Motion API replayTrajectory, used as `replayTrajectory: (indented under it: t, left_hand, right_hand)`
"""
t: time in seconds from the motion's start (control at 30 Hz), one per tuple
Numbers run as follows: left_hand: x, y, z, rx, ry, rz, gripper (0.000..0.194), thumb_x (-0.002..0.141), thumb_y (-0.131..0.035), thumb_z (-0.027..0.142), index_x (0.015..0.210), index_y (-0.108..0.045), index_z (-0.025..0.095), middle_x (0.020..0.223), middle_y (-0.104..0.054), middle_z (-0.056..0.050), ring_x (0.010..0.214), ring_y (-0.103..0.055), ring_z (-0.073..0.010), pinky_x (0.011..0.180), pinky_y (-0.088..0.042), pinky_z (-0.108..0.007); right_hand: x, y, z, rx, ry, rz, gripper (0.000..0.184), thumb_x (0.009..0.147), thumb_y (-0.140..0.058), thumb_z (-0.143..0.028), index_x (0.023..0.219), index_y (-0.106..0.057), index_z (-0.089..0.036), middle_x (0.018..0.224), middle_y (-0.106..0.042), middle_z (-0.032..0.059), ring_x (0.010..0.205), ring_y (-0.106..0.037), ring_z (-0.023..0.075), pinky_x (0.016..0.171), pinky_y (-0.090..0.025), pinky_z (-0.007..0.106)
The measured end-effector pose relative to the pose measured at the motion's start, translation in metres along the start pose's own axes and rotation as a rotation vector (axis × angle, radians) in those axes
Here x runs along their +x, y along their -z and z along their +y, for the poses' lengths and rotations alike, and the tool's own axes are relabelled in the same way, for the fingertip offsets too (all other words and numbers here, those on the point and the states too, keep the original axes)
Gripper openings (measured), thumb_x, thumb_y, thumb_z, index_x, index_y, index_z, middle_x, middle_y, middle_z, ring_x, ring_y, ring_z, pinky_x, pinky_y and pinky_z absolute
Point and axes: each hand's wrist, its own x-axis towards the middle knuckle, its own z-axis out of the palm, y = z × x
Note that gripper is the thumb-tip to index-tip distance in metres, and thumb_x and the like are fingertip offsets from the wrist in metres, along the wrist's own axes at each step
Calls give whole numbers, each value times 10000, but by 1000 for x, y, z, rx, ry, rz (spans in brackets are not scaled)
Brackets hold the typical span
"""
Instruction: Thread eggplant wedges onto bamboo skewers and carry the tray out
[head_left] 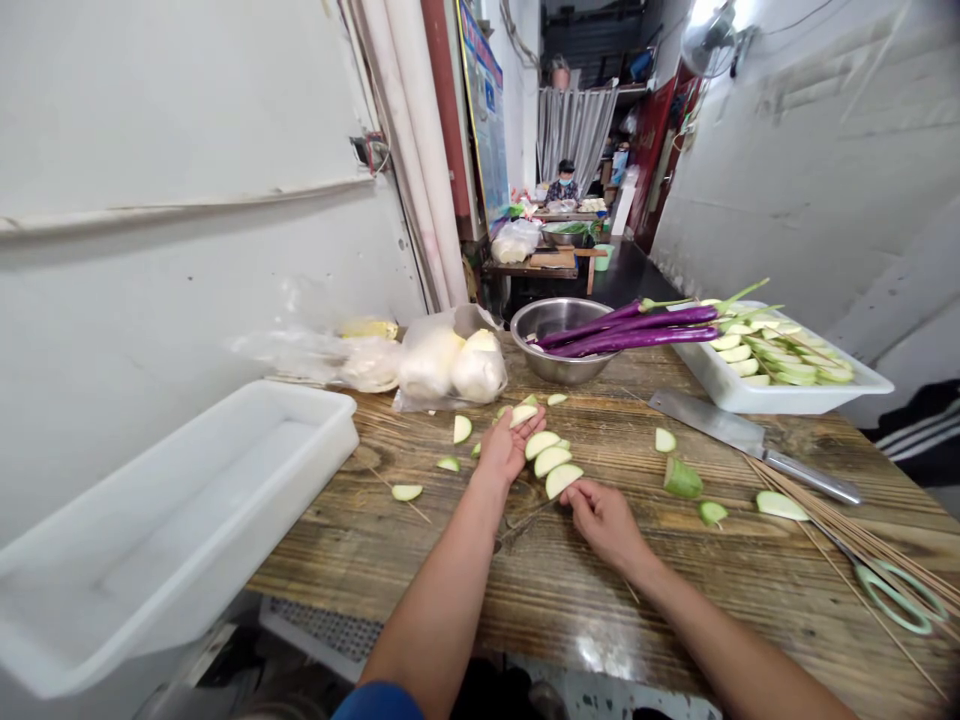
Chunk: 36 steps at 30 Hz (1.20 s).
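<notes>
My left hand point(507, 446) is turned palm up, with a pale half-moon zucchini slice point(523, 414) held at its fingers. A row of similar zucchini slices point(553, 460) runs between my hands, apparently threaded on a thin wooden skewer point(632, 592). My right hand point(606, 520) is closed in a pinch by the nearest slice, and the skewer's tail shows below its wrist. Most of the skewer is hidden by the slices and my hand. Loose green-edged pieces, such as one cut slice point(407, 493), lie around my left hand on the wooden table point(555, 600).
A cleaver point(709, 422), a zucchini chunk point(682, 478), bamboo skewers point(862, 520) and green-handled scissors point(900, 597) lie right. Purple eggplants point(630, 330) rest across a steel bowl point(562, 370). A white tray point(787, 400) holds slices; another tray point(300, 500) stands left near bagged vegetables point(450, 365).
</notes>
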Motion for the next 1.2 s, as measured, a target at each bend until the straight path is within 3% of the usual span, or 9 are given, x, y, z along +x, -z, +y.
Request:
replayTrajectory:
  t: [1.2]
  left_hand:
    - [0,0,0,9,3,5,280,901,-370,250,993,-552,58,1036,-643,-204,979,-623,-238,915,-460,-407]
  right_hand:
    - [-1,0,-5,16,-9,-5,265,810,-378,-275,697,-593,-171,545,-537,-8,486,-435,123,509,-308,219]
